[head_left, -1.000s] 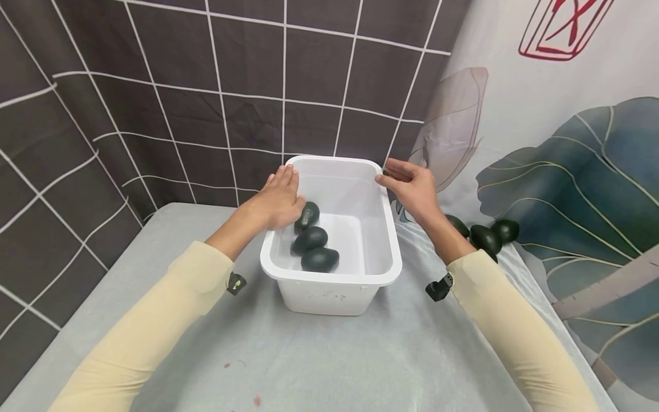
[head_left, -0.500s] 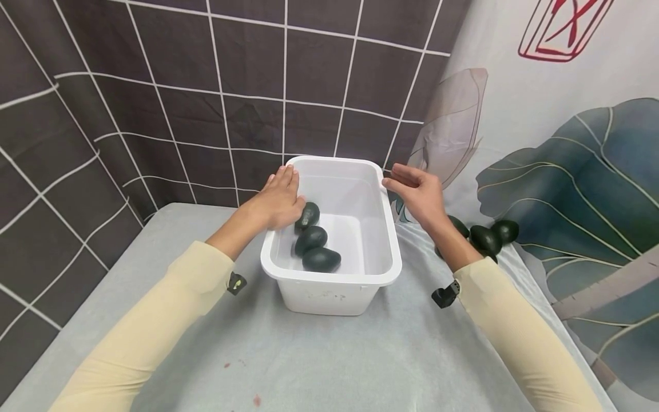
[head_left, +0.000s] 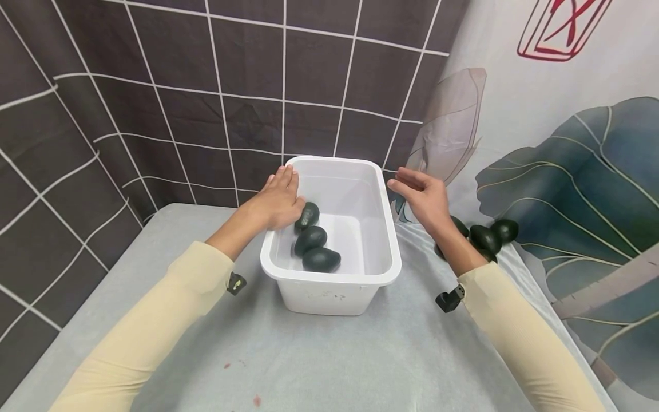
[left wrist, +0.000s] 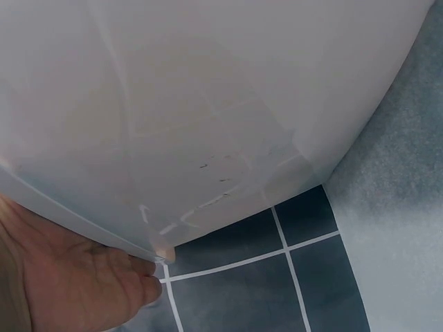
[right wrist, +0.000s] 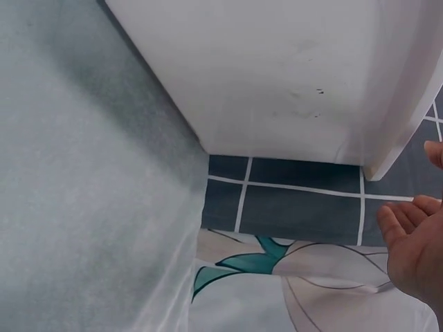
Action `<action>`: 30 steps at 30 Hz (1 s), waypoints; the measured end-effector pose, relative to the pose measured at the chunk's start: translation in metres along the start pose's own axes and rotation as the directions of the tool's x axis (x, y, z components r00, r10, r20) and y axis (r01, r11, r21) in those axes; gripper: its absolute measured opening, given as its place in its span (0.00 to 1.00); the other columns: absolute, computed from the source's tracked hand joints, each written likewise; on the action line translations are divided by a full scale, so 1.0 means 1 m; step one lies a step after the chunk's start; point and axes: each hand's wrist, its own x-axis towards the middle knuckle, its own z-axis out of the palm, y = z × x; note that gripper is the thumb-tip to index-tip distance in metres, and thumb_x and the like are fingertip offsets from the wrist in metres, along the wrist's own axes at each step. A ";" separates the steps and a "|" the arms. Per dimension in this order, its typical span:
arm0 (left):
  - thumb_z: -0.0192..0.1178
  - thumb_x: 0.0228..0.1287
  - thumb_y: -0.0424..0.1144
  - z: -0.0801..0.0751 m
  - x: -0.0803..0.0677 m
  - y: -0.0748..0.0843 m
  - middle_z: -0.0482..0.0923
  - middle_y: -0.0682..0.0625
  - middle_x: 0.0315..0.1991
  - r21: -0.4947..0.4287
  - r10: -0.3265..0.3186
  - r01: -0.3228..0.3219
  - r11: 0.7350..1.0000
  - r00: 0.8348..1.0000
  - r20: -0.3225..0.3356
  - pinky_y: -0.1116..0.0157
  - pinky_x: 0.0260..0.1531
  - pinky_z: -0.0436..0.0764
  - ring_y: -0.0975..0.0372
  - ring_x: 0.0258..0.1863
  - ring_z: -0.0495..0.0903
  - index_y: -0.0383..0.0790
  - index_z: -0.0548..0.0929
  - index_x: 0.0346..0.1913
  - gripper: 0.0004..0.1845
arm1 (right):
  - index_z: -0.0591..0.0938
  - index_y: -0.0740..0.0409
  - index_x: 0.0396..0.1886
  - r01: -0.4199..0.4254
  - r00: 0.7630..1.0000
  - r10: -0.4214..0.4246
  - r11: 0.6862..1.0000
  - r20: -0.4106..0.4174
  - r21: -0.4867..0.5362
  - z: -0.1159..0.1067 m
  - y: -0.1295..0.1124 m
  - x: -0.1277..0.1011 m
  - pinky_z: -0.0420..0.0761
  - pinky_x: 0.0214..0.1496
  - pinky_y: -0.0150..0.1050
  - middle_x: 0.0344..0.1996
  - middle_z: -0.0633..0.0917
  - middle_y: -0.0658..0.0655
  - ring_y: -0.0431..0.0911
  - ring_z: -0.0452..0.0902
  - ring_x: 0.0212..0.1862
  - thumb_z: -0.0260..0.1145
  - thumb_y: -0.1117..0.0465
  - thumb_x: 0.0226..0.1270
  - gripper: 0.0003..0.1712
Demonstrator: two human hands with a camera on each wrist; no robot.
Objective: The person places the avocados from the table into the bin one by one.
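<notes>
Perhaps left hand (head_left: 278,200) on bin (head_left: 383,274)

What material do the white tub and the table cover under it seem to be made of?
The white tub looks like moulded plastic, smooth and slightly glossy: rounded rolled rim, thin walls that let some light through, small scuffs on the side. The table cover looks like a thin non-woven fabric or paper-like sheet, matte pale grey, with a soft fibrous surface and faint creases; which one, I cannot tell.

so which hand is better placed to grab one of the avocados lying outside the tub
Probably the right hand: it hangs free beside the white tub, near the loose avocados. The left hand rests on the tub's far rim.
</notes>
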 end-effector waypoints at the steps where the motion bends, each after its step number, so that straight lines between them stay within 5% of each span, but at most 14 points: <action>1: 0.34 0.88 0.49 0.000 0.000 0.000 0.27 0.30 0.93 0.000 0.001 -0.001 1.000 1.000 0.000 0.45 0.95 0.34 0.41 0.95 0.27 0.22 0.39 0.90 0.43 | 0.85 0.55 0.77 -0.002 1.000 0.002 1.000 -0.001 -0.005 0.000 0.001 -0.001 0.83 0.80 0.47 0.71 0.89 0.59 0.52 0.85 0.76 0.78 0.45 0.76 0.36; 30: 0.33 0.88 0.49 0.000 0.001 0.000 0.27 0.29 0.93 0.013 -0.003 0.003 1.000 1.000 0.004 0.45 0.95 0.33 0.40 0.95 0.27 0.22 0.39 0.90 0.43 | 0.80 0.53 0.82 -0.049 0.999 0.049 0.998 0.000 -0.030 -0.015 0.019 -0.015 0.81 0.83 0.52 0.76 0.86 0.57 0.52 0.82 0.79 0.76 0.40 0.77 0.41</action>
